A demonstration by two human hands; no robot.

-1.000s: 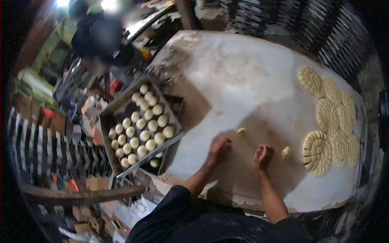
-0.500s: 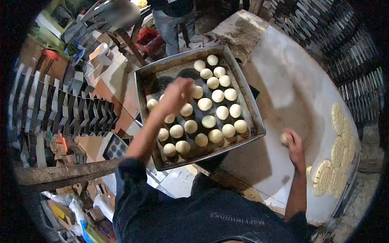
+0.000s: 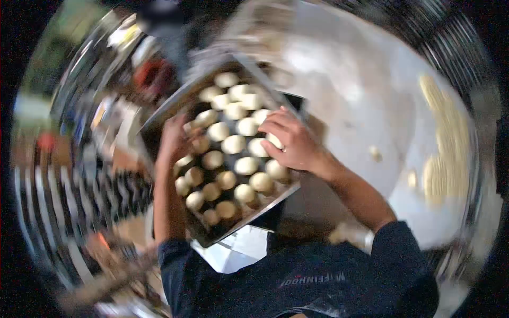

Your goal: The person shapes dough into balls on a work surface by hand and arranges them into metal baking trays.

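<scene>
A square metal baking tray [image 3: 265, 209] holds rows of pale round dough balls [image 3: 233, 144]. My right hand [image 3: 294, 140] reaches over the tray's right side, its thumb and fingers curled round a dough ball [image 3: 274, 140]. At the left side of the tray is my left hand [image 3: 177, 139], beside other dough balls; motion blur smears its fingers, and whether it holds one is unclear. A small dough lump [image 3: 375, 153] lies on the pale worktop to the right.
The pale worktop [image 3: 344, 100] carries overlapping flat, ridged dough pieces [image 3: 442, 138] along its right edge, with another small lump [image 3: 412, 178] near them. Stacked metal strips [image 3: 79, 199] stand at left. A red object [image 3: 154, 78] lies beyond the tray.
My right hand has left the worktop and come to the tray; a dough lump now lies on the worktop. My left hand has shifted toward the tray's left side. The view has turned and blurred.
</scene>
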